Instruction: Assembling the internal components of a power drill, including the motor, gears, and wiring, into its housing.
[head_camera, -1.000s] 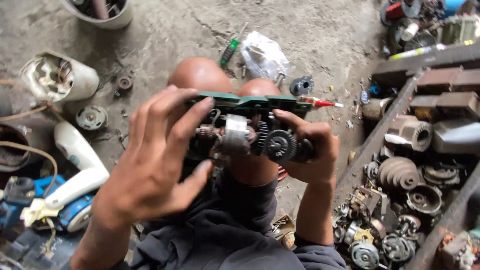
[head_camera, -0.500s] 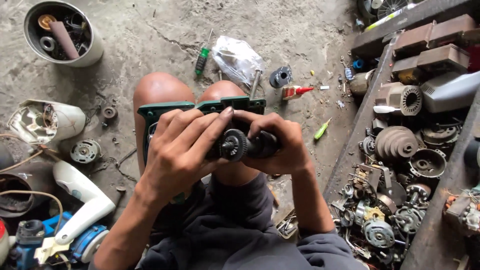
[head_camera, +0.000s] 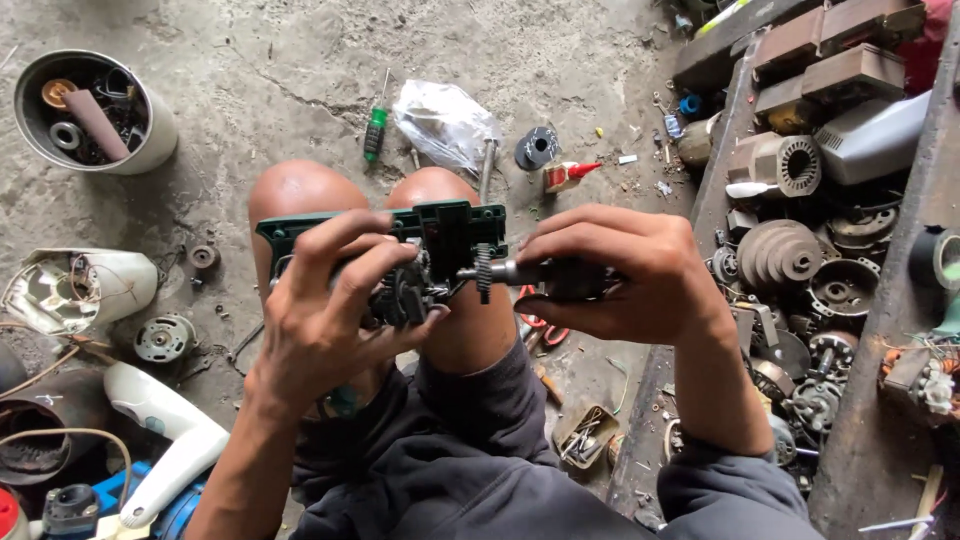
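Note:
My left hand (head_camera: 325, 315) grips a dark green power tool housing (head_camera: 440, 228) with a metal motor and gear assembly (head_camera: 405, 292) inside it, held over my knees. My right hand (head_camera: 625, 270) is closed around a dark cylindrical shaft piece (head_camera: 520, 272) with a small toothed gear (head_camera: 484, 271) at its left end. The gear sits at the edge of the green housing, right beside the motor assembly. Whether the shaft is seated in the housing is hard to tell.
On the concrete floor lie a green screwdriver (head_camera: 374, 128), a clear plastic bag (head_camera: 445, 122), a glue tube (head_camera: 566, 174) and a white bucket of parts (head_camera: 95, 112). Wooden trays with motor parts (head_camera: 800, 250) stand at right. White appliance shells (head_camera: 80, 290) lie at left.
The housing has turned in my hands. My right hand has shifted rightward, and the shaft with its gear now sticks out sideways from the housing. The camera view has moved up.

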